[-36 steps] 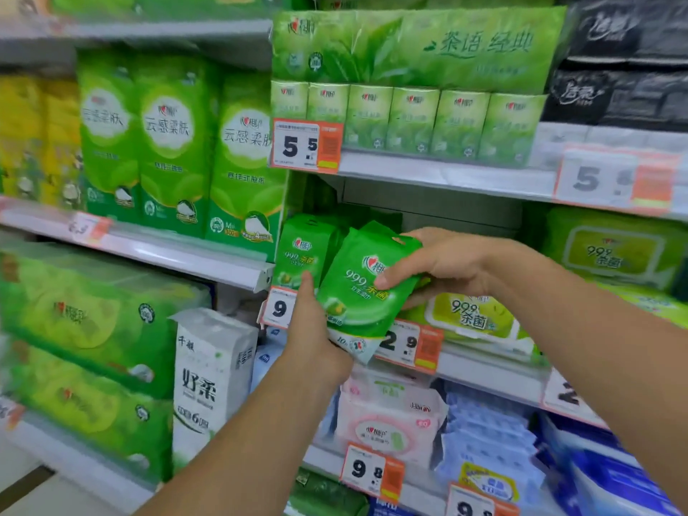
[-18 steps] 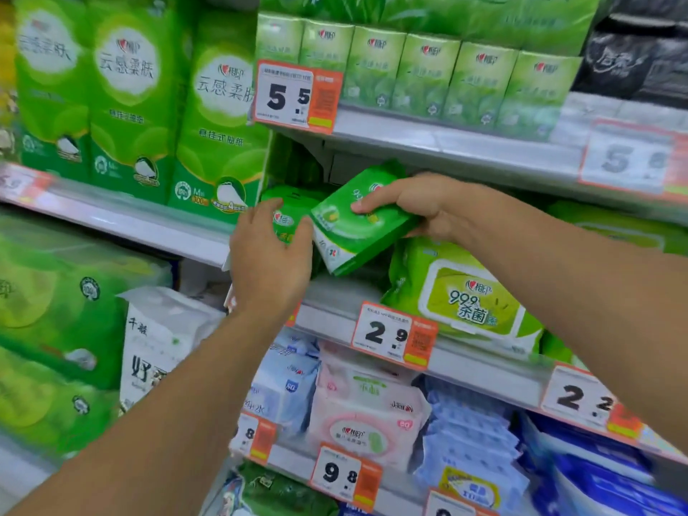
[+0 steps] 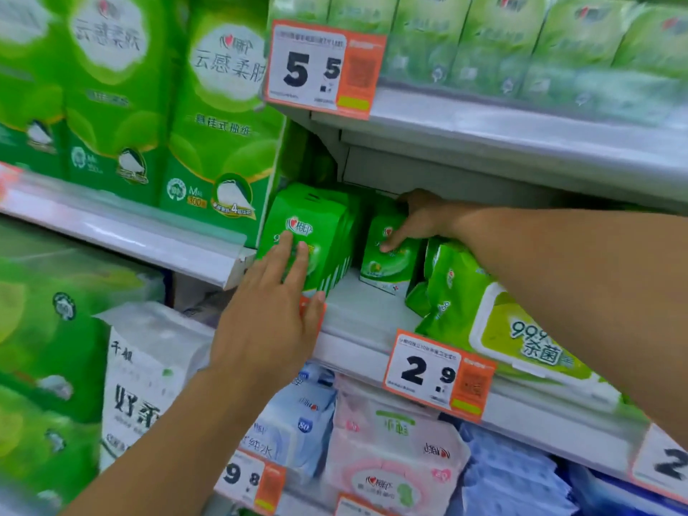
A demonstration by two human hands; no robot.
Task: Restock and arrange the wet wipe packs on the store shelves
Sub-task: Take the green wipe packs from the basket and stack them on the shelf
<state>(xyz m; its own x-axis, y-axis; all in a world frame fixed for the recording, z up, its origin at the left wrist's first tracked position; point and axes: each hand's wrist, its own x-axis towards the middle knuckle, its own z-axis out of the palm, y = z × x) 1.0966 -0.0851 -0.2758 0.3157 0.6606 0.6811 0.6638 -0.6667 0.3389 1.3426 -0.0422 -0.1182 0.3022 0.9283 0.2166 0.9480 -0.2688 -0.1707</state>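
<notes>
A row of small green wet wipe packs (image 3: 327,232) stands upright at the left end of the middle shelf (image 3: 357,310). My left hand (image 3: 275,310) lies flat against the front pack, fingers spread. To its right, further back on the shelf, stands a single small green wet wipe pack (image 3: 387,262). My right hand (image 3: 417,217) reaches under the upper shelf and grips that pack by its top. A large green wet wipe pack with a lid (image 3: 495,318) lies to the right, partly under my right forearm.
The upper shelf (image 3: 502,143) hangs low over the packs, with a 5.5 price tag (image 3: 324,68). A 2.9 tag (image 3: 435,374) clips to the middle shelf edge. Tall green tissue packs (image 3: 223,117) stand left. Pink and blue wipe packs (image 3: 391,463) fill the shelf below.
My right hand has carried the small pack from the shelf front to deeper inside and stood it upright. My left hand shifted from gripping to pressing flat on the left row. The camera moved closer.
</notes>
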